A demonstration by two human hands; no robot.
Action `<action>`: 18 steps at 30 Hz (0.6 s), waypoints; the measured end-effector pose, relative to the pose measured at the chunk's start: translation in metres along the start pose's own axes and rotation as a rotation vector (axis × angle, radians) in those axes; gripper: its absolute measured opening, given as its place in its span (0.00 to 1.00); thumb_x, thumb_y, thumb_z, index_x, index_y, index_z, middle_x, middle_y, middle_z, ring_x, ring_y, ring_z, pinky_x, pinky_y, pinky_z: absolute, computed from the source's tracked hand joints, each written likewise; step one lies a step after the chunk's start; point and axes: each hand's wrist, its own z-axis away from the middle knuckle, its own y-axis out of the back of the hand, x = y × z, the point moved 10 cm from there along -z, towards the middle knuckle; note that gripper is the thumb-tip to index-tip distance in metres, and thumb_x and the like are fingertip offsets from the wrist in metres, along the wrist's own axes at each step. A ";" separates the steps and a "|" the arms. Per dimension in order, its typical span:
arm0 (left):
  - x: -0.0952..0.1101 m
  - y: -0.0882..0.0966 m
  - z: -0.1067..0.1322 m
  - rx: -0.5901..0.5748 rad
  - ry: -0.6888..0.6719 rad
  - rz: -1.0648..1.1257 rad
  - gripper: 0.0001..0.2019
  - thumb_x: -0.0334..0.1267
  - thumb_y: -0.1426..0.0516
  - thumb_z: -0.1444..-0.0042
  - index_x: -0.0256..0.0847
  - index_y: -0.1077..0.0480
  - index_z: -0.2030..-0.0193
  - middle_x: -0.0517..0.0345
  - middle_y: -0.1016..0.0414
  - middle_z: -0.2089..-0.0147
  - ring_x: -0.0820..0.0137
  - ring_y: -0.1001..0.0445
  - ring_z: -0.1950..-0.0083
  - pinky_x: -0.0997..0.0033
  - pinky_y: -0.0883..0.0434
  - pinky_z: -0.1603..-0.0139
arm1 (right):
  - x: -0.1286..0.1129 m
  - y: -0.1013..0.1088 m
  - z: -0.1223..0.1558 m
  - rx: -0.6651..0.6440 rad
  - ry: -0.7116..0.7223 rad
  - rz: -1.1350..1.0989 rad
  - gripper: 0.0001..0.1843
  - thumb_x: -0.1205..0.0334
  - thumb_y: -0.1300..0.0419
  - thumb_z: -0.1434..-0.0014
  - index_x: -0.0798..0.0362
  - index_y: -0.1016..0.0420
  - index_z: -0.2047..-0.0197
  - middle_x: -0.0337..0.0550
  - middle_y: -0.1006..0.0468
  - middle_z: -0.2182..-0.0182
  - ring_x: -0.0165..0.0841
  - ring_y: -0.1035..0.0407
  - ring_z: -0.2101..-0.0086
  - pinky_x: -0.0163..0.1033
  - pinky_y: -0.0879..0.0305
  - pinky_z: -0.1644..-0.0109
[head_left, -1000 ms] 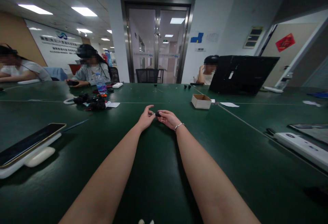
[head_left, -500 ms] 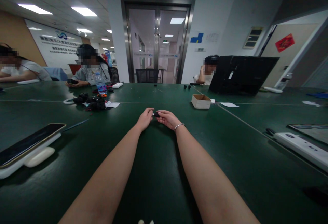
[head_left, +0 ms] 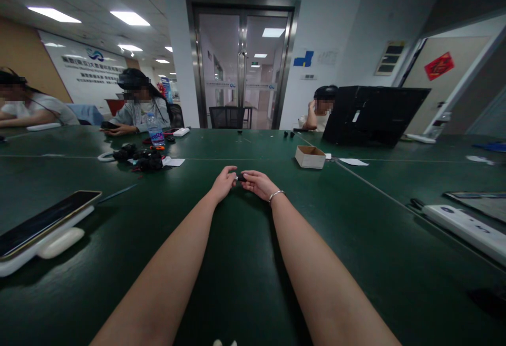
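Black and small, a stubby part [head_left: 240, 178] lies crosswise between the left hand [head_left: 223, 182] and right hand [head_left: 259, 183], each pinching one end.

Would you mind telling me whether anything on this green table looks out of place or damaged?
Nothing looks spilled or broken. The left hand and right hand pinch a small black part between them. The only untidy spot is a heap of black gear beyond them to the left.
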 end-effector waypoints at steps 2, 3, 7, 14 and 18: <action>-0.001 0.000 0.000 0.001 0.003 -0.003 0.18 0.36 0.48 0.47 0.38 0.39 0.48 0.64 0.37 0.76 0.77 0.38 0.76 0.79 0.42 0.76 | 0.001 0.001 -0.001 0.008 -0.001 0.003 0.06 0.77 0.44 0.44 0.60 0.30 0.63 0.45 0.24 0.74 0.27 0.28 0.75 0.30 0.29 0.70; -0.002 0.001 -0.001 0.004 0.015 0.008 0.18 0.36 0.48 0.47 0.37 0.39 0.49 0.63 0.36 0.76 0.77 0.38 0.77 0.79 0.42 0.76 | 0.001 0.002 -0.001 0.008 -0.003 0.005 0.06 0.77 0.44 0.44 0.60 0.30 0.63 0.45 0.24 0.74 0.27 0.28 0.75 0.30 0.29 0.70; -0.004 -0.001 0.000 -0.006 0.039 0.032 0.17 0.37 0.51 0.45 0.37 0.38 0.49 0.64 0.38 0.78 0.76 0.39 0.78 0.78 0.43 0.77 | 0.002 0.000 -0.002 -0.011 -0.002 0.017 0.06 0.76 0.44 0.44 0.60 0.30 0.63 0.44 0.24 0.75 0.26 0.28 0.76 0.30 0.29 0.71; -0.004 0.000 0.001 -0.006 0.054 -0.004 0.18 0.36 0.51 0.45 0.36 0.39 0.48 0.64 0.39 0.78 0.77 0.40 0.78 0.78 0.42 0.76 | 0.001 0.000 -0.001 -0.003 -0.006 0.026 0.06 0.75 0.42 0.45 0.59 0.29 0.63 0.45 0.24 0.73 0.26 0.28 0.75 0.30 0.29 0.71; -0.005 0.001 -0.001 0.007 0.048 -0.012 0.19 0.34 0.49 0.48 0.37 0.39 0.48 0.64 0.38 0.77 0.77 0.40 0.78 0.78 0.43 0.76 | 0.001 0.000 0.000 -0.005 0.000 0.028 0.06 0.75 0.42 0.45 0.60 0.29 0.63 0.44 0.24 0.74 0.26 0.29 0.75 0.30 0.29 0.71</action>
